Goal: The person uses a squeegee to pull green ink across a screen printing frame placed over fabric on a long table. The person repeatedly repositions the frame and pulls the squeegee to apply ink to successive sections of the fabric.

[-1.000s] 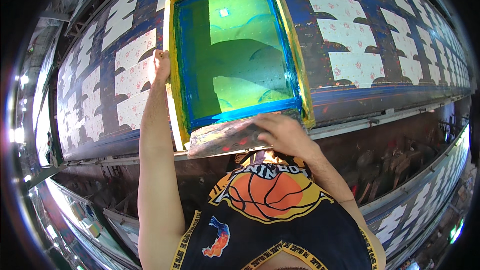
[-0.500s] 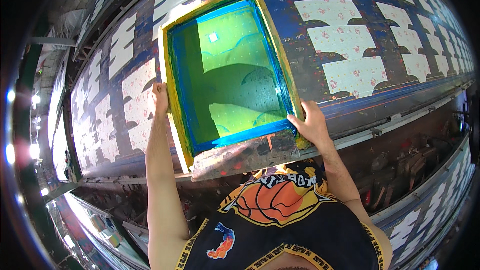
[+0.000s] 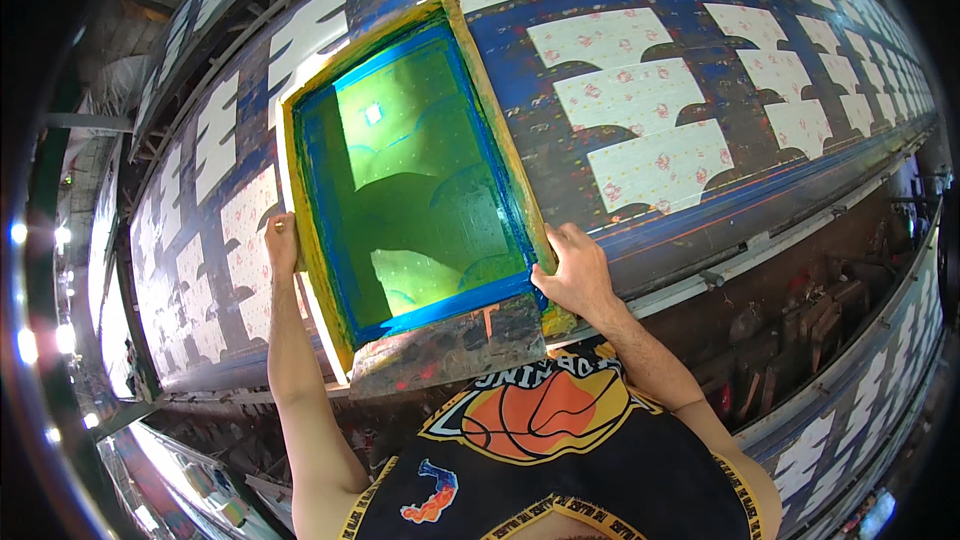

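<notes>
Between my hands is a screen printing frame (image 3: 515,165) with yellow-stained wooden edges, a blue border and see-through green mesh. Its left side is gripped by my left hand (image 3: 283,243), fingers curled at the outer edge. My right hand (image 3: 577,270) grips the lower right side, thumb over the top of the rim. Along the near end runs a stained board (image 3: 450,345). Pale cut fabric pieces show dimly through the mesh. Whether the frame rests flat on the table or is slightly raised, I cannot tell.
The long printing table (image 3: 690,210) carries rows of white fabric pieces (image 3: 630,90) with small pink prints. A metal rail (image 3: 690,285) follows its near edge. Wooden blocks (image 3: 825,325) lie on a shelf below at right. Another table with fabric pieces (image 3: 800,460) stands behind at lower right.
In the picture, the frame and both hands have shifted left and slightly down, and the table with its fabric pieces has shifted left too. Both hands keep their hold.
</notes>
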`<control>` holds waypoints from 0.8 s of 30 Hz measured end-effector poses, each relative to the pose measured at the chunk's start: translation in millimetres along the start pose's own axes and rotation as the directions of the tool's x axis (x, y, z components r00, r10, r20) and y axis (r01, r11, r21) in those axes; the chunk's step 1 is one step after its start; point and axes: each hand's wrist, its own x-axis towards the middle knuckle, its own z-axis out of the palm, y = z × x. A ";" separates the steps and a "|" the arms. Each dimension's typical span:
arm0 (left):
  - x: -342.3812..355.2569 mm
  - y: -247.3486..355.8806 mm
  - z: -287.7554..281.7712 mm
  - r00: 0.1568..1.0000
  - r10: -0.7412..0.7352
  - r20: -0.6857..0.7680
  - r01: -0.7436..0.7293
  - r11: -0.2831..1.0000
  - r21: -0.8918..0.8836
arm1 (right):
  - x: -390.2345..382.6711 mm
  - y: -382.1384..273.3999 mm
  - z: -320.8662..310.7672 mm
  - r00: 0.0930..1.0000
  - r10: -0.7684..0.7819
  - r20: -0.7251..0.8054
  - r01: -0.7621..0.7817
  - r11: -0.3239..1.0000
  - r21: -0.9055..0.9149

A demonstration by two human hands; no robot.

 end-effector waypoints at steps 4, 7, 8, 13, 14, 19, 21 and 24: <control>-12.4 77.4 14.1 0.998 0.055 -0.020 -0.051 0.989 0.139 | 13.2 45.7 -54.1 0.998 -0.009 -0.058 0.012 0.999 0.041; -34.4 152.3 57.1 0.998 0.049 -0.049 -0.040 0.984 0.173 | 21.5 101.0 -110.7 0.994 -0.024 -0.103 0.029 0.999 0.043; -43.8 178.2 75.1 0.998 0.032 -0.047 -0.023 0.984 0.178 | 24.8 121.5 -130.3 0.996 0.000 -0.094 0.003 1.000 0.031; -106.8 289.8 170.9 1.000 0.003 -0.031 -0.002 0.998 0.063 | 29.4 224.2 -226.7 0.995 0.032 -0.092 -0.033 0.999 -0.016; -118.6 307.8 188.8 1.000 0.004 -0.013 -0.003 1.000 0.031 | 30.1 244.0 -243.0 0.995 0.033 -0.093 -0.034 0.999 -0.012; -165.5 371.2 252.6 0.998 0.051 -0.034 -0.050 0.999 0.020 | 24.1 317.1 -300.0 0.994 0.080 -0.069 -0.077 0.995 0.056; -173.2 388.3 265.0 0.996 0.073 -0.043 -0.073 0.997 0.020 | 18.8 333.6 -310.5 0.996 0.027 -0.089 -0.030 0.999 -0.034; -178.1 405.2 276.6 0.997 0.063 -0.045 -0.062 0.998 0.030 | 15.0 350.4 -321.8 0.994 0.020 -0.103 -0.021 1.000 -0.008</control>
